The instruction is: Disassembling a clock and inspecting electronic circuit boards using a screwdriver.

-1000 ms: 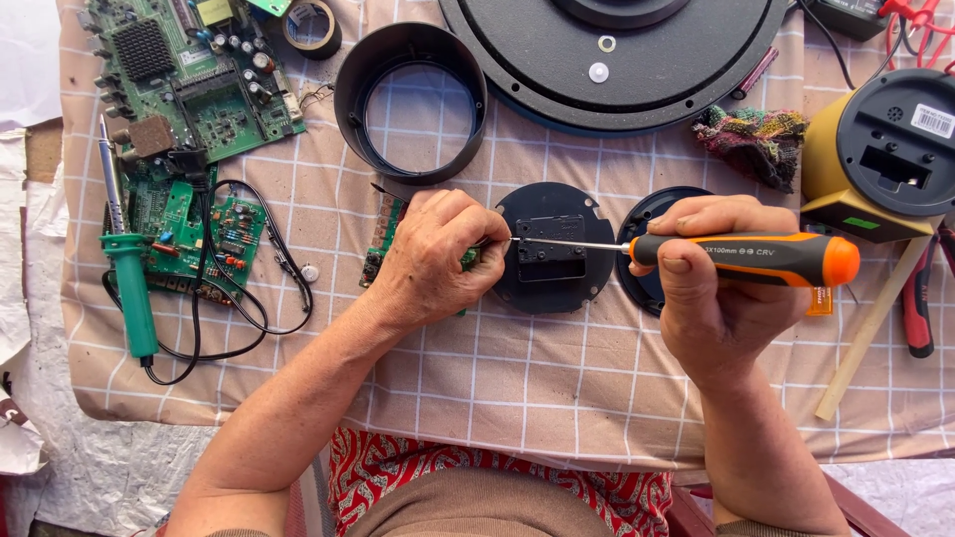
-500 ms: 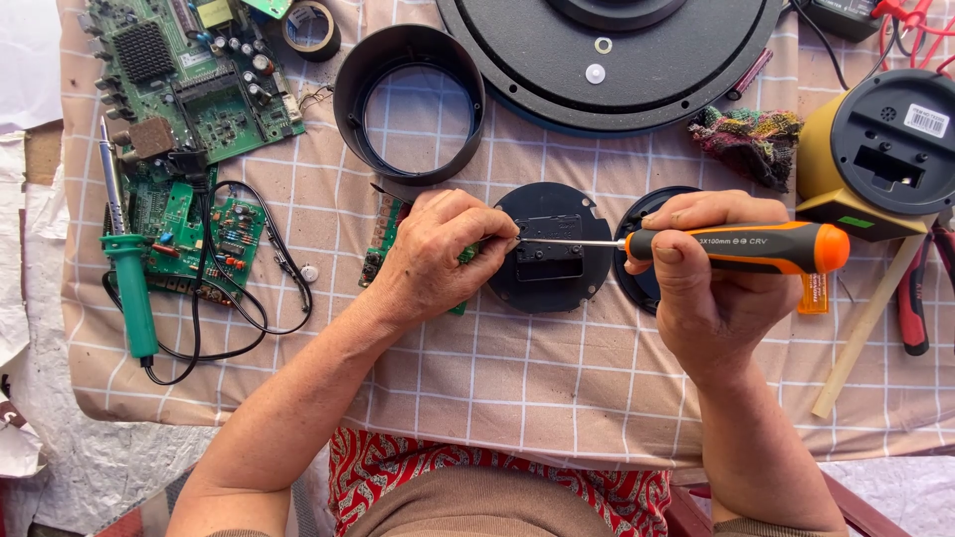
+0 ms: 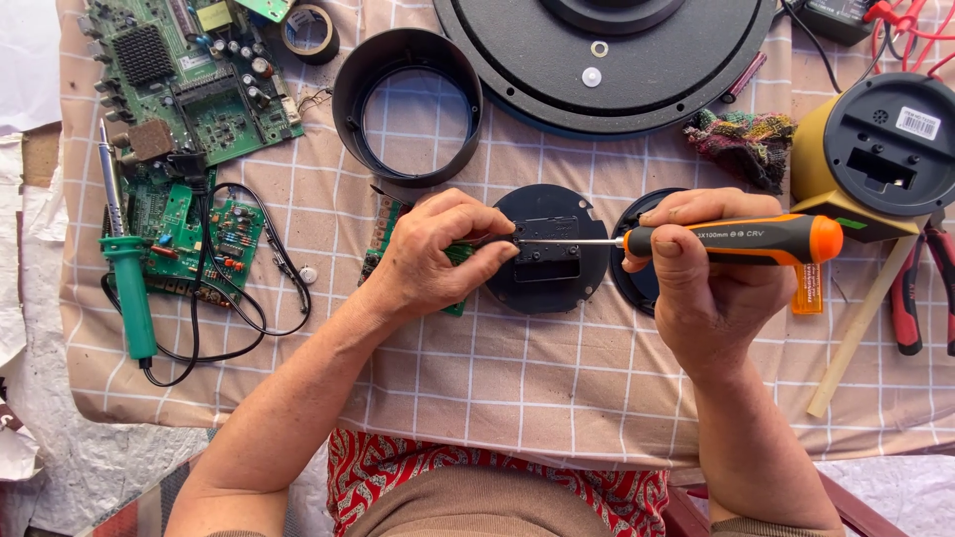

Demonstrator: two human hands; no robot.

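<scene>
At the middle of the checked cloth surface (image 3: 557,388) sits the round black disc (image 3: 550,249), and the left hand (image 3: 433,259) rests on its left edge, fingers pressed together pinching the screwdriver's tip steady. Just right of the disc, the right hand (image 3: 711,288) wraps its fingers around the orange-handled screwdriver (image 3: 731,240), held level to drive sideways. Left of the disc lie green circuit boards (image 3: 189,89) and a soldering iron (image 3: 127,288).

A small white rectangular label (image 3: 916,122) with dark print sits on the black round top of the yellow device (image 3: 811,164) at the right edge. A small orange tag (image 3: 807,289) lies below it, near the screwdriver handle (image 3: 736,240).
</scene>
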